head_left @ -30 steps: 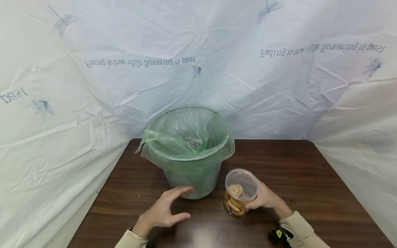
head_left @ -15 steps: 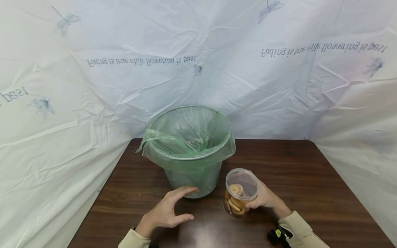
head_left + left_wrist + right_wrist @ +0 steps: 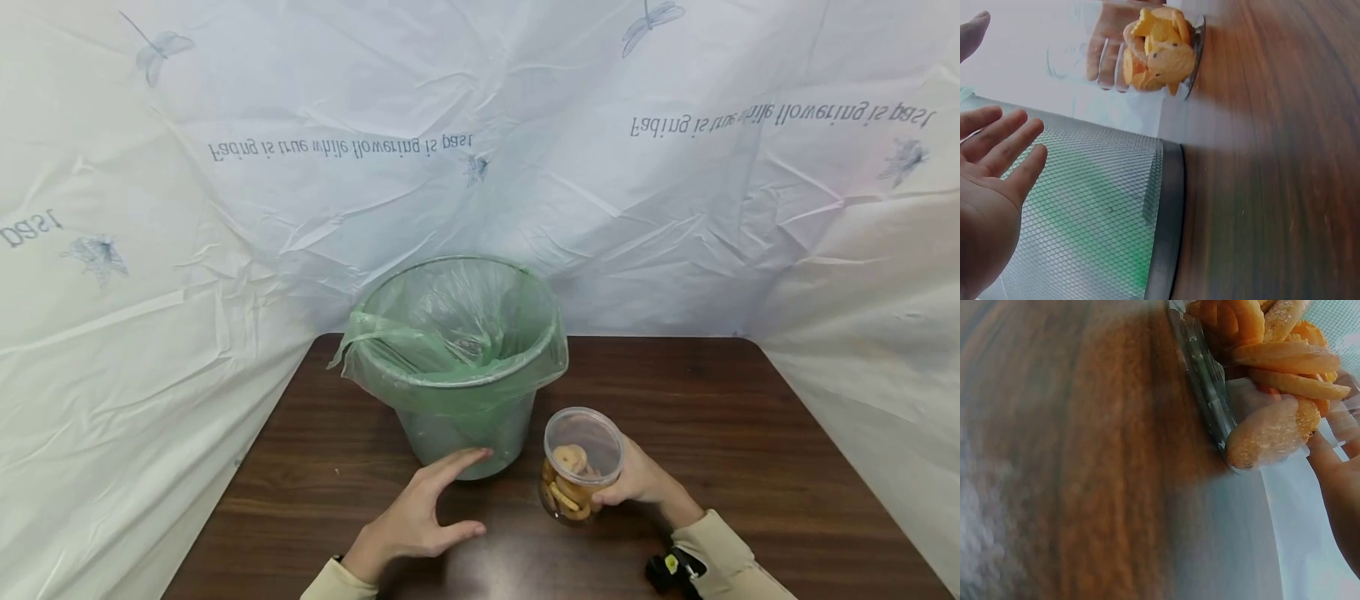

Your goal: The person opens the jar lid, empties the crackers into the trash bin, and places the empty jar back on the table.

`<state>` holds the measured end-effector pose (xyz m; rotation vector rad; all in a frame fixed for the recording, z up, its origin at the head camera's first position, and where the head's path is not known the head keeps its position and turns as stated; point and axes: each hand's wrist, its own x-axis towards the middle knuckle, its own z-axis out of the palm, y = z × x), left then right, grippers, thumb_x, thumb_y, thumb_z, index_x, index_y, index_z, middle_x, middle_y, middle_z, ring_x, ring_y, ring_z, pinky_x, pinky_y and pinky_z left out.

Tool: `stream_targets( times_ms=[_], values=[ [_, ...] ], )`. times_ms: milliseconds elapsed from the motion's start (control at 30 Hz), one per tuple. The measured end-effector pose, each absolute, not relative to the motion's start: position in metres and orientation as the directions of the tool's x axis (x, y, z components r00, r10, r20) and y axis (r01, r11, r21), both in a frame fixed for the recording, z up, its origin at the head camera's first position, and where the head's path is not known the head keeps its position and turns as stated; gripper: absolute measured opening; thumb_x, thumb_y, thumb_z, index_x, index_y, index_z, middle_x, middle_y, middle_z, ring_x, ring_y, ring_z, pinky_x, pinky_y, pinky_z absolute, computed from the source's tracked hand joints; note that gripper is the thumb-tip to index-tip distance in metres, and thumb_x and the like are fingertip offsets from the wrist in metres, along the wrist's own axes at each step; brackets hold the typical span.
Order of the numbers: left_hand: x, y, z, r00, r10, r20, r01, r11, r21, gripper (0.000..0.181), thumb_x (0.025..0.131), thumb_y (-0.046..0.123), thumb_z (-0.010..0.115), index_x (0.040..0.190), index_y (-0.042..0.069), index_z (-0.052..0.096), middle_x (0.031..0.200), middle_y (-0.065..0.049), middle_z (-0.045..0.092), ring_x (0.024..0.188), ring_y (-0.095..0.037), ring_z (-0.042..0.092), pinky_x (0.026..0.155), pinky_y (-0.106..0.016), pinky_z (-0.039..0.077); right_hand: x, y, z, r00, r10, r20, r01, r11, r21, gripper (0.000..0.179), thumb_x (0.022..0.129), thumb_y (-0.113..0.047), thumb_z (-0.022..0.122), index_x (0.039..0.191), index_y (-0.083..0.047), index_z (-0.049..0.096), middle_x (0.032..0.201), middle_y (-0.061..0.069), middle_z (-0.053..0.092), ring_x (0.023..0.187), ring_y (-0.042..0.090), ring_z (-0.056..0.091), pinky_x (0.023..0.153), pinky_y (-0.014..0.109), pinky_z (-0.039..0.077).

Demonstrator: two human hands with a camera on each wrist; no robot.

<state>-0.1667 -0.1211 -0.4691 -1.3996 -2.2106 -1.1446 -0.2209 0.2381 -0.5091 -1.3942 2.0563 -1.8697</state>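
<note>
A clear plastic jar (image 3: 583,433) with a lid stands to the right of the bin, partly filled with golden biscuits (image 3: 567,487). My right hand (image 3: 637,477) grips the jar from its right side, the thumb at the front. In the left wrist view, fingers show through the jar wall behind the biscuits (image 3: 1159,50). My left hand (image 3: 420,510) hovers left of the jar with its thumb and fingers spread apart, holding nothing. It overlaps the lower front of the mesh bin (image 3: 480,433) in the head view.
The bin's rim carries a thin green bag (image 3: 457,400) folded over it. Dark wood-grain table (image 3: 675,400) lies under everything. White printed plastic sheeting (image 3: 480,100) hangs behind and at both sides.
My left hand has moved to the right, closer to the jar, fingers still spread. My right hand and the jar have stayed in place.
</note>
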Motion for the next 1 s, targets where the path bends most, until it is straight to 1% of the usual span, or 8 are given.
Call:
stream_targets(
  times_ms=[100,200,333,533,767,867,1000],
  values=[
    [-0.165,-0.119,-0.47,-0.5,0.632,0.591,0.848,0.22,0.482,0.08,0.083,0.033,0.077,0.145,0.0,0.04,0.144,-0.01,0.05,0.131,-0.026,0.05,0.106,-0.038,0.042,-0.222,0.237,-0.508,-0.581,-0.619,0.528,-0.581,-0.14,-0.802,0.104,0.067,-0.006,0.086,0.147,0.01,0.022,0.135,0.037,0.042,0.124,0.031,0.052,0.105,0.029,0.042],
    [-0.164,-0.119,-0.471,-0.515,0.642,0.568,0.836,0.228,0.5,0.08,0.084,0.034,0.076,0.146,0.002,0.038,0.146,-0.008,0.048,0.132,-0.025,0.048,0.106,-0.038,0.042,-0.223,0.235,-0.508,-0.567,-0.623,0.539,-0.585,-0.156,-0.796,0.103,0.067,-0.008,0.086,0.146,0.011,0.023,0.135,0.036,0.042,0.124,0.032,0.052,0.105,0.029,0.042],
    [-0.163,-0.118,-0.47,-0.53,0.654,0.54,0.821,0.237,0.52,0.08,0.087,0.041,0.07,0.149,0.006,0.034,0.148,-0.006,0.045,0.134,-0.024,0.046,0.106,-0.039,0.042,-0.223,0.235,-0.508,-0.566,-0.623,0.54,-0.596,-0.143,-0.79,0.103,0.067,-0.01,0.087,0.146,0.011,0.024,0.135,0.034,0.043,0.124,0.031,0.052,0.105,0.028,0.041],
    [-0.164,-0.115,-0.467,-0.531,0.643,0.552,0.821,0.23,0.522,0.08,0.085,0.037,0.074,0.148,0.004,0.036,0.145,-0.01,0.048,0.133,-0.025,0.048,0.106,-0.039,0.043,-0.222,0.235,-0.507,-0.568,-0.623,0.538,-0.602,-0.132,-0.788,0.104,0.066,-0.009,0.088,0.146,0.01,0.024,0.135,0.034,0.043,0.124,0.031,0.052,0.104,0.029,0.042],
    [-0.163,-0.111,-0.462,-0.567,0.657,0.497,0.791,0.265,0.552,0.08,0.088,0.044,0.069,0.15,0.008,0.033,0.147,-0.009,0.046,0.135,-0.024,0.046,0.105,-0.041,0.044,-0.22,0.235,-0.506,-0.578,-0.626,0.523,-0.587,-0.125,-0.8,0.104,0.068,-0.009,0.087,0.147,0.009,0.022,0.138,0.033,0.042,0.125,0.031,0.051,0.104,0.03,0.043],
    [-0.163,-0.108,-0.461,-0.576,0.664,0.476,0.785,0.286,0.55,0.081,0.087,0.042,0.071,0.151,0.01,0.032,0.149,-0.009,0.044,0.136,-0.024,0.044,0.105,-0.042,0.044,-0.219,0.235,-0.505,-0.577,-0.626,0.524,-0.583,-0.133,-0.801,0.104,0.068,-0.008,0.086,0.147,0.01,0.022,0.137,0.035,0.041,0.125,0.032,0.051,0.104,0.029,0.043],
    [-0.164,-0.104,-0.46,-0.58,0.668,0.467,0.786,0.308,0.536,0.085,0.084,0.036,0.076,0.152,0.011,0.031,0.15,-0.009,0.043,0.137,-0.024,0.043,0.105,-0.043,0.043,-0.22,0.236,-0.504,-0.583,-0.623,0.522,-0.565,-0.15,-0.811,0.104,0.067,-0.005,0.086,0.147,0.01,0.021,0.136,0.038,0.039,0.125,0.033,0.05,0.104,0.029,0.042]
  ],
)
